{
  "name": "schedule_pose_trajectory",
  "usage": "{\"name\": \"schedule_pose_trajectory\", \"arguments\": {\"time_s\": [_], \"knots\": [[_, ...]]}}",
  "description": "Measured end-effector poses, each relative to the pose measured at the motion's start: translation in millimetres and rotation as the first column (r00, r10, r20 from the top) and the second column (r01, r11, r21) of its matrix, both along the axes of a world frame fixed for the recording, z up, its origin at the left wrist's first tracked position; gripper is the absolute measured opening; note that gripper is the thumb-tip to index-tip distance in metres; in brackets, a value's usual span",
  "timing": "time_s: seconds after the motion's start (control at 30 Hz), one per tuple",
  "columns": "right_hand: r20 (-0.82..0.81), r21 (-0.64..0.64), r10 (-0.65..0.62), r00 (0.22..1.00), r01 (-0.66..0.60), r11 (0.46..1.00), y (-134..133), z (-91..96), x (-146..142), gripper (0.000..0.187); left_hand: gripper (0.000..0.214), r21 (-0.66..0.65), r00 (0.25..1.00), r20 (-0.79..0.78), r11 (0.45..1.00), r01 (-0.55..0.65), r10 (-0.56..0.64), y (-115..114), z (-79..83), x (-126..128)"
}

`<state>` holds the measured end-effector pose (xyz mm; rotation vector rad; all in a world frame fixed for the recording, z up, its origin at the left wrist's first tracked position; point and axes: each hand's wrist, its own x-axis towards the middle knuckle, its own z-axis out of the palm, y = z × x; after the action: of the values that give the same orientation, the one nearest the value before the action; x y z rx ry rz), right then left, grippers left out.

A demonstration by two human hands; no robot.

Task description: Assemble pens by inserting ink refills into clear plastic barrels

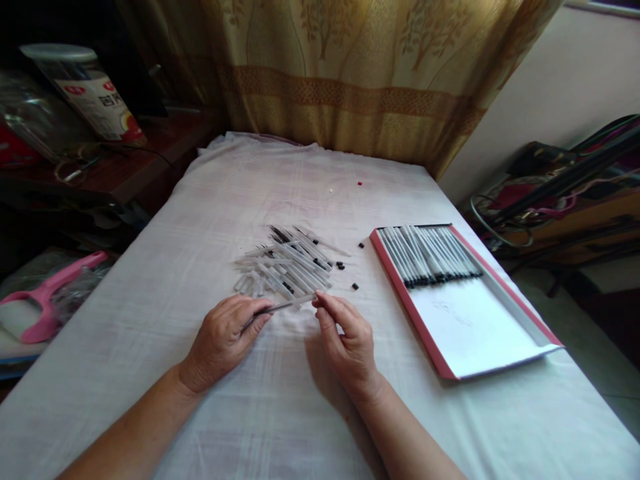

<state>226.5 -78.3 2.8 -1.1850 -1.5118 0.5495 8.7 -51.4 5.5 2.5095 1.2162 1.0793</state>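
The thin pen [291, 304] is between the two hands, at the near edge of the pile of pale sticks [300, 263]. Its long axis goes almost crosswise, the pale right end slightly farther from the person. The left hand [220, 339] has its fingers closed around the dark part. The right hand [354, 341], nearer to the open box [410, 305], has narrow fingers at the pale end; whether they grip, I cannot tell.
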Motion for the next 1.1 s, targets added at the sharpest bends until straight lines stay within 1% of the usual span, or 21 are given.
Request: {"name": "schedule_pose_trajectory", "arguments": {"time_s": [0.07, 0.1, 0.13, 0.2, 0.27, 0.33, 0.4, 0.47, 0.53, 0.57, 0.63, 0.7, 0.77, 0.8, 0.83, 0.87, 0.9, 0.97, 1.03, 1.1], "knots": [[0.011, -0.019, 0.0, 1.0, 0.0, 1.0, 1, -1.0, 2, 0.038, 0.019, -0.023, 1.0, 0.006, 1.0, -0.004, 0.004, 0, -0.2, 0], [0.014, -0.03, -0.023, 1.0, 0.023, 0.999, 3, -1.6, 5, 0.042, 0.019, -0.027, 1.0, 0.013, 1.0, -0.005, 0.005, 0, -0.5, -1], [0.027, -0.035, -0.063, 0.998, 0.064, 0.997, 5, -2.2, 10, 0.045, 0.019, -0.027, 1.0, 0.021, 1.0, -0.007, 0.007, 1, -0.9, -1], [0.117, -0.024, -0.17, 0.978, 0.174, 0.984, 13, -3.8, 25, 0.043, 0.018, -0.023, 0.999, 0.036, 1.0, -0.015, 0.015, 1, -2.3, -2], [0.304, 0.02, -0.267, 0.915, 0.274, 0.962, 23, -6.0, 43, 0.033, 0.018, -0.022, 0.999, 0.045, 0.999, -0.023, 0.024, 2, -3.7, -3], [0.49, 0.05, -0.326, 0.808, 0.347, 0.937, 31, -9.2, 59, 0.028, 0.018, -0.024, 0.998, 0.049, 0.999, -0.026, 0.028, 2, -4.5, -3], [0.621, 0.045, -0.328, 0.712, 0.385, 0.922, 36, -12.4, 70, 0.026, 0.018, -0.019, 0.998, 0.05, 1.0, -0.021, 0.022, 2, -4.3, -4], [0.698, 0.011, -0.291, 0.654, 0.397, 0.918, 37, -14.1, 73, 0.022, 0.017, -0.008, 0.999, 0.047, 1.0, -0.015, 0.016, 2, -3.5, -4], [0.726, -0.035, -0.252, 0.64, 0.4, 0.916, 36, -13.7, 72, 0.02, 0.016, -0.001, 0.999, 0.043, 1.0, -0.013, 0.013, 2, -2.7, -4], [0.719, -0.057, -0.241, 0.652, 0.402, 0.914, 36, -12.8, 71, 0.019, 0.016, -0.002, 0.999, 0.042, 1.0, -0.015, 0.015, 2, -2.5, -4], [0.659, -0.1, -0.237, 0.714, 0.395, 0.913, 34, -10.4, 68, 0.017, 0.017, -0.009, 0.999, 0.039, 1.0, -0.021, 0.021, 3, -2.6, -4], [0.532, -0.147, -0.245, 0.811, 0.374, 0.916, 31, -8.0, 63, 0.016, 0.018, -0.019, 0.999, 0.032, 0.999, -0.025, 0.026, 3, -3.1, -5], [0.316, -0.216, -0.249, 0.916, 0.325, 0.921, 28, -5.8, 55, 0.02, 0.019, -0.028, 0.999, 0.025, 0.999, -0.027, 0.028, 3, -3.5, -5], [0.177, -0.256, -0.24, 0.954, 0.28, 0.925, 26, -4.7, 50, 0.022, 0.019, -0.028, 0.999, 0.023, 0.999, -0.026, 0.027, 3, -3.6, -5], [0.029, -0.301, -0.219, 0.975, 0.217, 0.928, 25, -3.4, 45, 0.023, 0.019, -0.029, 0.999, 0.021, 0.999, -0.025, 0.025, 3, -3.5, -5], [-0.118, -0.349, -0.189, 0.975, 0.137, 0.927, 23, -1.9, 39, 0.024, 0.019, -0.027, 1.0, 0.018, 0.999, -0.022, 0.022, 3, -3.3, -5], [-0.251, -0.395, -0.16, 0.955, 0.05, 0.917, 21, -0.2, 34, 0.024, 0.019, -0.025, 1.0, 0.016, 1.0, -0.018, 0.019, 3, -3.1, -5], [-0.447, -0.476, -0.139, 0.884, -0.104, 0.873, 19, 3.5, 24, 0.024, 0.018, -0.02, 1.0, 0.014, 1.0, -0.009, 0.009, 3, -2.7, -4], [-0.556, -0.519, -0.155, 0.817, -0.196, 0.832, 17, 7.0, 17, 0.025, 0.017, -0.015, 1.0, 0.014, 1.0, 0.001, -0.001, 2, -2.5, -4], [-0.605, -0.527, -0.167, 0.779, -0.234, 0.817, 16, 9.6, 14, 0.025, 0.017, -0.01, 1.0, 0.012, 1.0, 0.01, -0.01, 2, -2.2, -3]]}}
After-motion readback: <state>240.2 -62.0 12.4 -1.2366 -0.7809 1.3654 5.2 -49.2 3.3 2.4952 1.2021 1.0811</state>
